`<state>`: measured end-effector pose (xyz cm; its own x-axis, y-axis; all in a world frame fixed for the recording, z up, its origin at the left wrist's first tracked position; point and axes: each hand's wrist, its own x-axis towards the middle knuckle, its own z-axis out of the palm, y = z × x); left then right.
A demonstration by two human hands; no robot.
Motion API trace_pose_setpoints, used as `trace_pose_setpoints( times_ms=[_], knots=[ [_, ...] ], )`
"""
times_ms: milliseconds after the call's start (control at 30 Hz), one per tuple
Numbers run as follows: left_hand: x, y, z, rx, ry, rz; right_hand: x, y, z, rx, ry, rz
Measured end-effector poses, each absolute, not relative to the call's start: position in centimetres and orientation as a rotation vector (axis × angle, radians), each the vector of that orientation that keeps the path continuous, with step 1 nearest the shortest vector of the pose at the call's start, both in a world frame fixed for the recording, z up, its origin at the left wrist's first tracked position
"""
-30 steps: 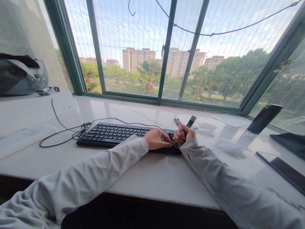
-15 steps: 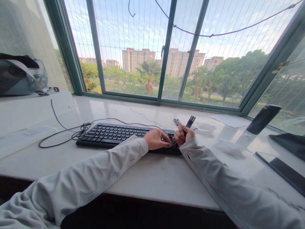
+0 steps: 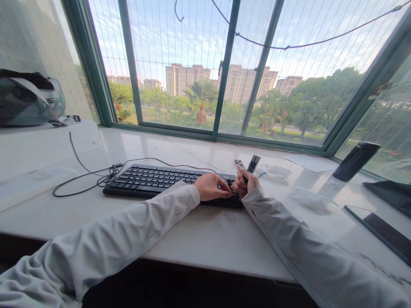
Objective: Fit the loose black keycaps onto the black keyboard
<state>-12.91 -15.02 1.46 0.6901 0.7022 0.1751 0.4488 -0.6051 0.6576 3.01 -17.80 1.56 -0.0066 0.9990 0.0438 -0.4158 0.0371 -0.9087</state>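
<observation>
Writing: The helmet (image 3: 28,100) on the white box (image 3: 48,145) carries lettering, and the keyboard (image 3: 154,179) has a small mark near its far right edge. Both are too small to read. The labels on the box are also illegible.

Change from earlier frame: Your right hand (image 3: 245,185) and the black tool (image 3: 253,162) have shifted slightly to the left, closer to your left hand (image 3: 212,188). The keyboard, its cable (image 3: 83,177) and the loose keycaps (image 3: 238,163) lie where they were.

Left hand: Palm down on the right end of the keyboard. The fingers are bent and the tips press on the keys. It grips nothing.

Right hand: Closed around the black tool, knuckles toward you. It sits at the right end of the keyboard, just beside your left fingertips.

Black tool: Held in your right hand. It is tilted, and its upper end points away from you toward the window.

Keyboard: Flat on the tabletop (image 3: 199,239), long side toward you.

Loose keycaps: On the tabletop just beyond the keyboard's right end, beside the tool's upper end.

Forearms: Both sleeves rest on the tabletop and converge on the keyboard's right end.
</observation>
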Motion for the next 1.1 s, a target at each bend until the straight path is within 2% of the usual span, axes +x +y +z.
trace_pose_setpoints(
  times_ms=[300, 833, 1100],
  knots=[
    [-13.0, -14.6, 1.2, 2.328, 0.853, 0.544, 2.7, -18.0, 1.7, -0.841, -0.794, 1.373],
    [-13.0, -14.8, 1.5, 2.325, 0.882, 0.519, 2.6, -18.2, 2.7, -1.103, -0.731, 1.405],
    [-13.0, -14.8, 1.4, 2.326, 0.876, 0.528, 2.1, -18.5, 1.8, -0.911, -0.729, 1.298]
  ],
)
